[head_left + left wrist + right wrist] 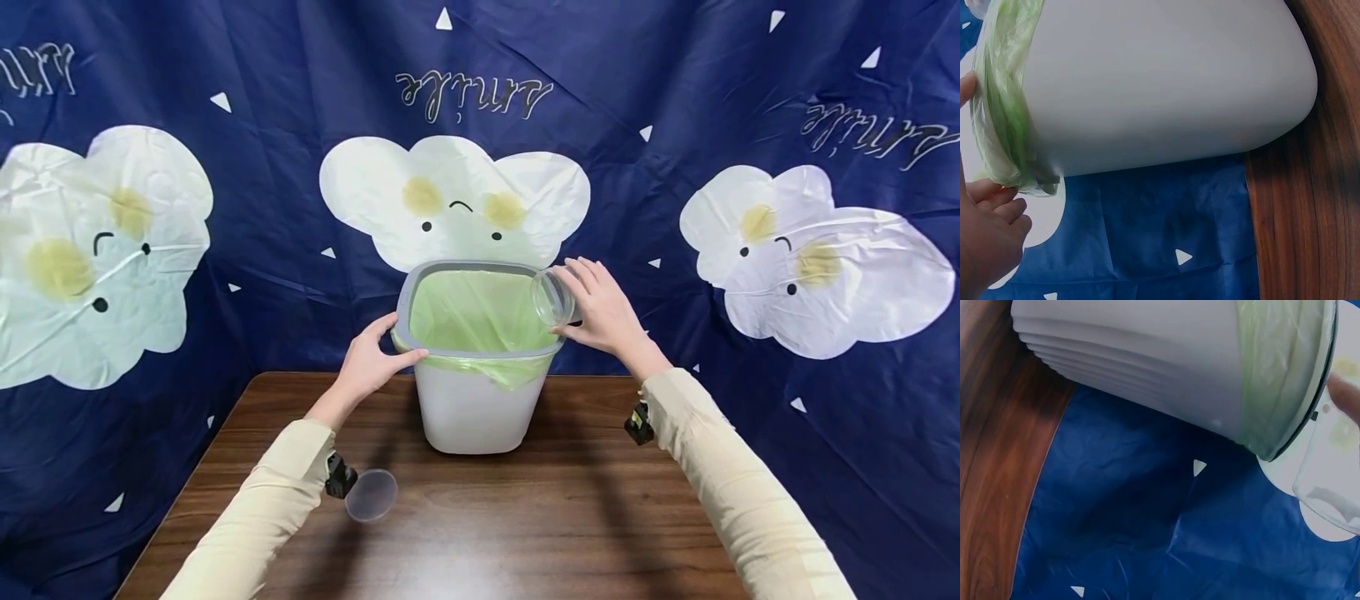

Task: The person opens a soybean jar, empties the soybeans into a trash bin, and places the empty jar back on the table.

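Observation:
A white trash bin (480, 408) with a grey rim stands upright, lined with a light green trash bag (480, 308) folded over the rim. My left hand (367, 362) grips the bin's left side at the rim, thumb on the front corner and fingers along the side. In the left wrist view its fingers (1000, 203) are bent against the bag's edge. Above the right rim, my right hand (600, 304) holds a clear plastic cup (552, 297), tilted with its mouth toward the bin. Part of this cup (1329, 481) shows in the right wrist view. I see no contents in the cup.
A clear round lid (371, 496) lies on the brown wooden table (487, 533), near my left wrist. Behind the bin hangs a dark blue cloth (270, 167) with white clouds, which also covers both sides.

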The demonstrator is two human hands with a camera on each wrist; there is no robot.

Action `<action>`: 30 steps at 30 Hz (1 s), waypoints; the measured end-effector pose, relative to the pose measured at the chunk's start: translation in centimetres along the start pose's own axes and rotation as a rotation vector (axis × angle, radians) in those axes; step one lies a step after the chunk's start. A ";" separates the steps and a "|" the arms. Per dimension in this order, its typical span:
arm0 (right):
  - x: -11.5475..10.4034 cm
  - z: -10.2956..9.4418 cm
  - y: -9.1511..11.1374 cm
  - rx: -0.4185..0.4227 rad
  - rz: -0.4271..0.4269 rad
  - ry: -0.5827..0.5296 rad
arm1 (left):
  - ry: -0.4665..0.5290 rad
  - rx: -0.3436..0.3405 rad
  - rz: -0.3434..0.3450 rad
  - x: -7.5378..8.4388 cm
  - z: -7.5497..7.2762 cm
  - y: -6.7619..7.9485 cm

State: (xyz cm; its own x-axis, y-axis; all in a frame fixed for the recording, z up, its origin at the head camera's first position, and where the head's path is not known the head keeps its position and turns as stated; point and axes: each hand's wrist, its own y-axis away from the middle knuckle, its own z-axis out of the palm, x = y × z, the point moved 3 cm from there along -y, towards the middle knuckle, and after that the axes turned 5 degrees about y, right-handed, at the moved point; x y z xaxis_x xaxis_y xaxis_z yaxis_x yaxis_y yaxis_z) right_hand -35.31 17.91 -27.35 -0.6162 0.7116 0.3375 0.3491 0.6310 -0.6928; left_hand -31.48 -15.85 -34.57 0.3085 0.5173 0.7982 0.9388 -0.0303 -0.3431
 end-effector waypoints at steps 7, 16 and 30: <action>0.5 0.3 0.2 0.012 0.029 -0.022 | 0.000 -0.006 -0.001 0.0 0.0 0.1; 0.6 0.2 -0.1 0.030 0.032 -0.047 | -0.002 -0.005 0.003 -0.2 0.0 0.1; -0.6 -0.4 -3.2 0.164 -0.027 0.149 | 0.006 -0.004 -0.001 0.1 0.0 0.2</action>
State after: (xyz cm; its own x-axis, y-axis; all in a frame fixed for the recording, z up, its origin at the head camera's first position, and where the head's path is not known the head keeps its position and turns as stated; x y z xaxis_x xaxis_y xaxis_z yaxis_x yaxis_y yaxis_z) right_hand -35.80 15.56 -25.09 -0.5086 0.7405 0.4393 0.2070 0.6004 -0.7724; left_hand -31.28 -15.79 -34.62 0.3085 0.5122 0.8016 0.9397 -0.0330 -0.3405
